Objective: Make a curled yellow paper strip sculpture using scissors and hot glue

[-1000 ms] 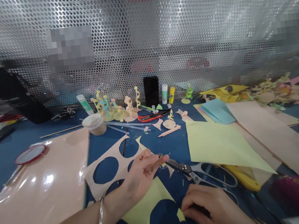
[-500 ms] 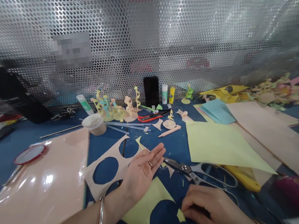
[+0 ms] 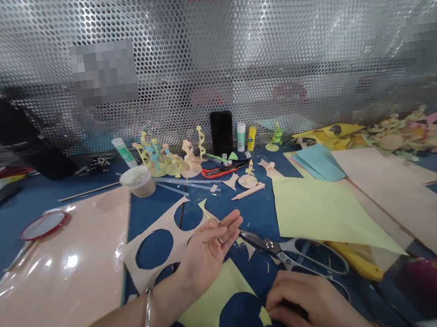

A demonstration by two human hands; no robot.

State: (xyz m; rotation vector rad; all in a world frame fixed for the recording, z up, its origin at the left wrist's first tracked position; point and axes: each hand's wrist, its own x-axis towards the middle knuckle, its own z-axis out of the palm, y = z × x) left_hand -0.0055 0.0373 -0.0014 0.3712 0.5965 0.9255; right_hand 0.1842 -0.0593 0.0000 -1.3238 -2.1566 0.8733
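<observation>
Holding left hand (image 3: 209, 248) palm-up, fingers (image 3: 227, 228) open and empty | right hand (image 3: 302, 308) curled over pale green paper (image 3: 216, 298), grip unclear

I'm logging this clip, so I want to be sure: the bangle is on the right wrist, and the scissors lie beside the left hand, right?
No: the metal bangle is on the left wrist, not the right, as the head view shows. The steel scissors do lie beside the left hand.
</observation>
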